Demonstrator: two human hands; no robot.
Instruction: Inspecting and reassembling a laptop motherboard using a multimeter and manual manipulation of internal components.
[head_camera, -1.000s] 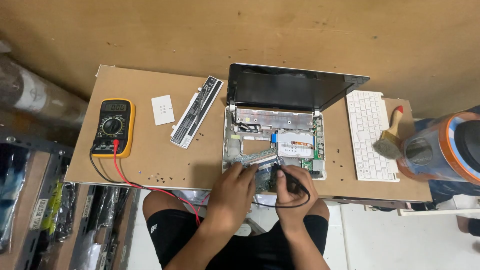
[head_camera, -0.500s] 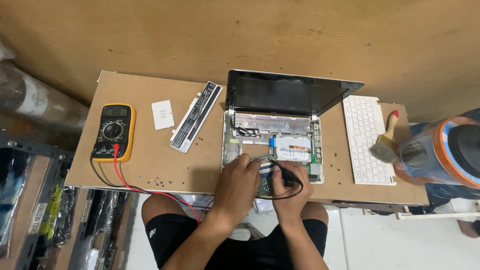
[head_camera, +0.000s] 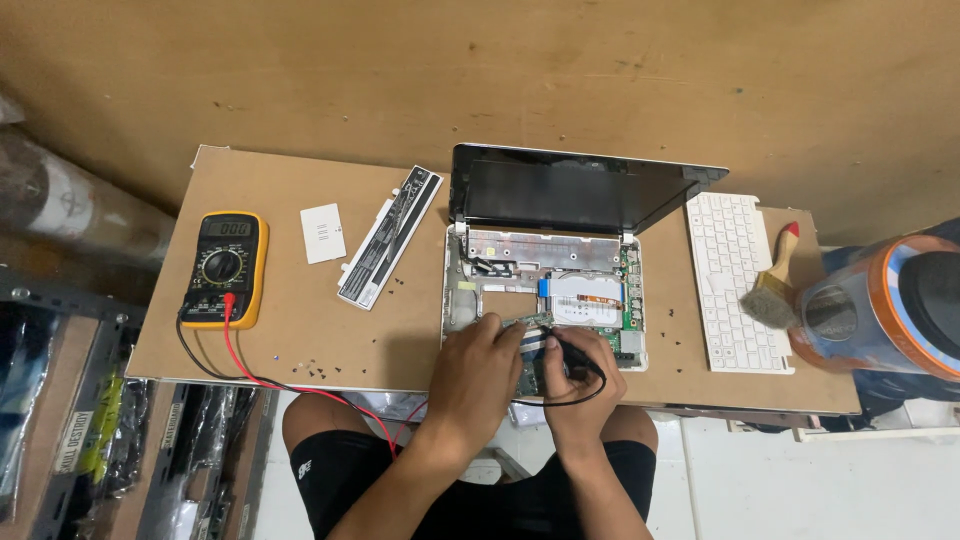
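At 6 o'clock of the wooden board (head_camera: 300, 300), both hands work inside the opened laptop (head_camera: 545, 290). Left hand (head_camera: 478, 365) lies with bent fingers on the green circuit board (head_camera: 528, 345), near the front edge. Right hand (head_camera: 580, 375) is closed on a black probe (head_camera: 556, 345), its tip touching this circuit board. At 9 o'clock sits the yellow multimeter (head_camera: 224, 268); at 3 o'clock, the white keyboard (head_camera: 735, 280) and a brush (head_camera: 772, 285).

My matt brown fibreboard tabletop (head_camera: 300, 320) looks rough; the small white plastic laptop (head_camera: 460, 300) has a glossy black screen (head_camera: 560, 195) and bare metal plates.
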